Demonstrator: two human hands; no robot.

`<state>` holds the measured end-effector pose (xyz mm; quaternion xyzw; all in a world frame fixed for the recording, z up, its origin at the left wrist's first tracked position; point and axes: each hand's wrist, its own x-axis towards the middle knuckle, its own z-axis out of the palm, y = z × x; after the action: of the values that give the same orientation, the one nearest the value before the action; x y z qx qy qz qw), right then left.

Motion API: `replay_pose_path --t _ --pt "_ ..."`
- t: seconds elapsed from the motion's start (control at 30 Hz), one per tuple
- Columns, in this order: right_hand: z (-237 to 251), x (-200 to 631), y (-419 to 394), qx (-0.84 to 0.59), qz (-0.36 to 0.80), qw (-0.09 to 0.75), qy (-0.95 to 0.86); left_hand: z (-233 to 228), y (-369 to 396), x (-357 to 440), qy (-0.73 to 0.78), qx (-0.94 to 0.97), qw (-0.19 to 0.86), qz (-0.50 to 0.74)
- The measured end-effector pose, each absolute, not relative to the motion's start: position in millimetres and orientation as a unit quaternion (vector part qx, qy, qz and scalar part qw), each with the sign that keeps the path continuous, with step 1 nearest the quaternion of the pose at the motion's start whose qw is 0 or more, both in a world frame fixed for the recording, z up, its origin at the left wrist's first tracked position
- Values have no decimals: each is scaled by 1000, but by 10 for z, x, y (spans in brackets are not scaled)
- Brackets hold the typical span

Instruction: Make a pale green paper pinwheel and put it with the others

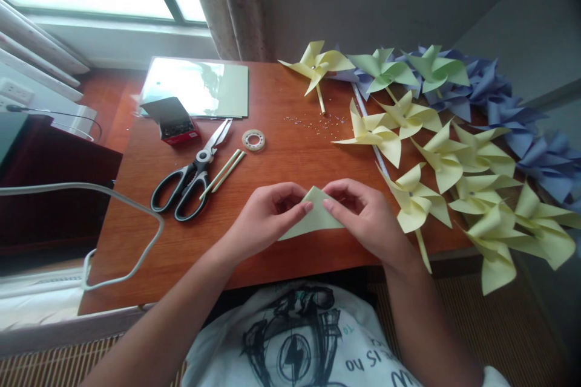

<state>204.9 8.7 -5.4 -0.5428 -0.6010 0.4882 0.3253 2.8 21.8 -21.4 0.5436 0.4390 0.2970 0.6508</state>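
Fingertips of my left hand (265, 214) and right hand (367, 214) pinch a folded yellow paper triangle (313, 217) from either side, wrists low on the table (181, 248) near its front edge.

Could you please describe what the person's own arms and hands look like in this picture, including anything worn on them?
Both forearms are bare, with no sleeves reaching them. The left hand and right hand wear no gloves, and no rings, watch or bracelets show. The nails look short and unpainted. Below is a white T-shirt with a black graphic print.
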Motion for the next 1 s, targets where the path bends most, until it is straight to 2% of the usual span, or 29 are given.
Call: replay_pose_path --t 0.17,0.4,0.53,0.7,1.0 --pt "-171 2115 87 -562 483 453 -495 -225 239 17 459 545 629 310" --pt "-118 2146 81 -520 557 377 -527 -217 231 24 469 559 598 332" --pt "-131 2068 104 -539 515 400 -534 -211 221 34 464 580 592 314" --pt "-192 2028 103 -564 478 439 -510 -214 222 53 474 514 622 351" --pt "-213 2011 62 -582 486 451 -472 -202 209 53 489 501 611 369"
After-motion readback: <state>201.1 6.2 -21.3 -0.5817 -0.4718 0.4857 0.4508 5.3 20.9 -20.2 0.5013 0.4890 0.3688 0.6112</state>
